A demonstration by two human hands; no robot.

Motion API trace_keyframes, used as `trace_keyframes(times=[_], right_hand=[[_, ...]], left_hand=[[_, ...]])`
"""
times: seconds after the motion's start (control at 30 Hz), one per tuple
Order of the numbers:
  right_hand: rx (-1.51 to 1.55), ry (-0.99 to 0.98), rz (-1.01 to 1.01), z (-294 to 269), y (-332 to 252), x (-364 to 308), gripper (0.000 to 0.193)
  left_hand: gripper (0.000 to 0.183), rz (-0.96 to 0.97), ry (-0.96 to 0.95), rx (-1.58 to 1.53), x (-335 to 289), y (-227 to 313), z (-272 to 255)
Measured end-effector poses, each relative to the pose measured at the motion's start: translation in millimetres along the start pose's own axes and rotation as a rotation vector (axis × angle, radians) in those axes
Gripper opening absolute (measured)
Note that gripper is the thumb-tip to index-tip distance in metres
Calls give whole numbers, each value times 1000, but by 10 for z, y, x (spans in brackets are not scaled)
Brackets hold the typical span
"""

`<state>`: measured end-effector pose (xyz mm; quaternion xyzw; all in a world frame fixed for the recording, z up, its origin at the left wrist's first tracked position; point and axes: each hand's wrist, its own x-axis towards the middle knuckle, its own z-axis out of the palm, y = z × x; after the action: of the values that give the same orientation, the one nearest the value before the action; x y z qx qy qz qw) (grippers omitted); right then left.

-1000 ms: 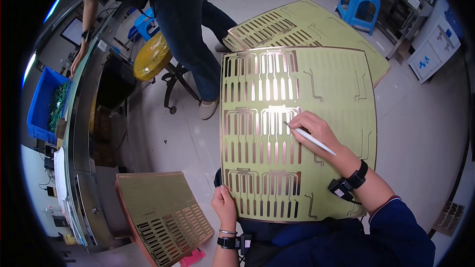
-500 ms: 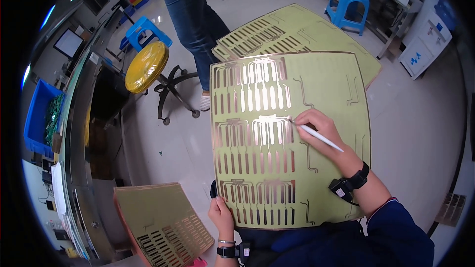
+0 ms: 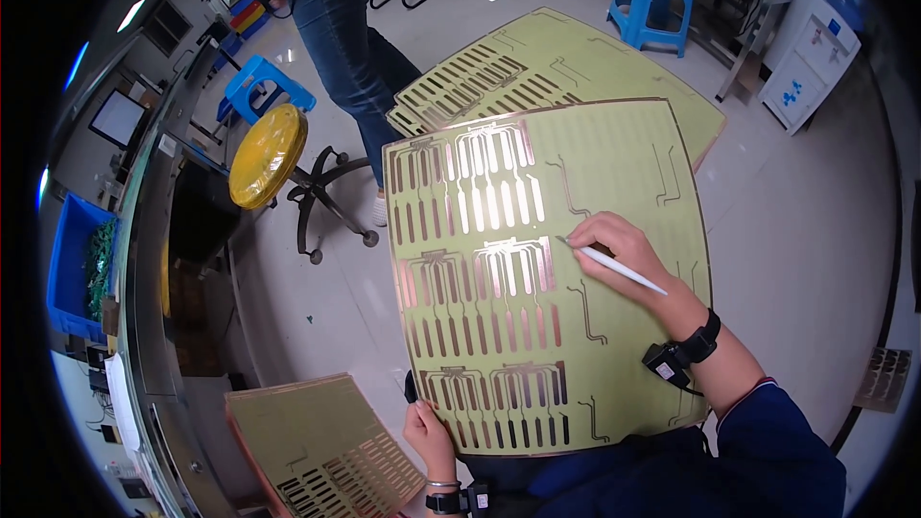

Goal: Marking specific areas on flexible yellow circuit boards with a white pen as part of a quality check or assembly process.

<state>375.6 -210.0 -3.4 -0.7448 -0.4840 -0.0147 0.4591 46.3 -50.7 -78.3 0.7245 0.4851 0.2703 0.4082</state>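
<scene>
A large pale-green circuit board panel with rows of shiny copper strips rests on my lap, tilted. My left hand is closed on its lower left edge, beside a small black item mostly hidden by the panel. In my right hand is a slim white pen-shaped tool, pinched near its dark pointed tip. That tip is at the upper right corner of the middle copper group; whether it touches the surface I cannot tell. Both wrists wear black bands with small boxes.
More green panels lie beyond mine, and another stack stands at lower left. A yellow-topped swivel stool and a standing person are ahead. Blue stools and a blue bin flank the area.
The panel appears turned slightly counterclockwise and shifted left in view, along with the surroundings. My right hand keeps the tool near the same copper corner, its tip now just off the strips.
</scene>
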Motion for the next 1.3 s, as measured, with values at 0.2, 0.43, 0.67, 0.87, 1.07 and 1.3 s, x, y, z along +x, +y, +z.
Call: trace_keyframes(times=[0.2, 0.43, 0.67, 0.87, 1.07, 1.3], right_hand=[[1, 10, -19, -21, 14, 66, 13], [93, 80, 8, 284, 74, 51, 11], [95, 118, -12, 199, 29, -56, 11], [200, 86, 49, 284, 116, -33, 9], [209, 73, 102, 230, 19, -14, 5], [286, 27, 52, 150, -276, -89, 3]], left_hand=[[33, 16, -11, -51, 61, 68, 50], [24, -93, -41, 277, -25, -145, -147], [30, -27, -54, 62, -12, -96, -53], [36, 46, 33, 44, 6, -120, -80], [35, 81, 44, 38, 3, -122, -78], [35, 34, -1, 31, -106, -40, -180]])
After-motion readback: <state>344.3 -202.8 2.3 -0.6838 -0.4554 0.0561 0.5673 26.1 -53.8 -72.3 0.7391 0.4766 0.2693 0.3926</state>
